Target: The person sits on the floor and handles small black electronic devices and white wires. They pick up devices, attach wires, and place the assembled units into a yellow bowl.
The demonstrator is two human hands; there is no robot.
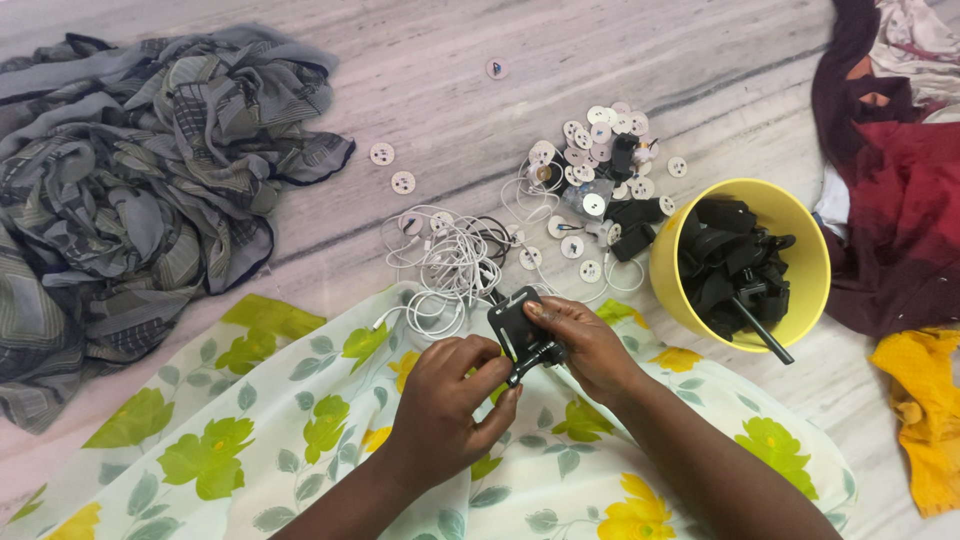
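Up and to the left of the grip, a crumpled grey plaid cloth (130, 190) is sprawling over the pale marble floor (420, 70). Just right of it, a yellow tub (805, 245) is sitting stuffed with black parts, and maroon fabric (890, 190) plus an orange cloth (925, 420) are bunching up further right.

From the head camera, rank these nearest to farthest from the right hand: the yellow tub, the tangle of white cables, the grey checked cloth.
From the right hand:
1. White cables, just ahead, to its left.
2. Yellow tub, off to its right; close to the cables' distance, slightly farther.
3. Grey checked cloth, far left.
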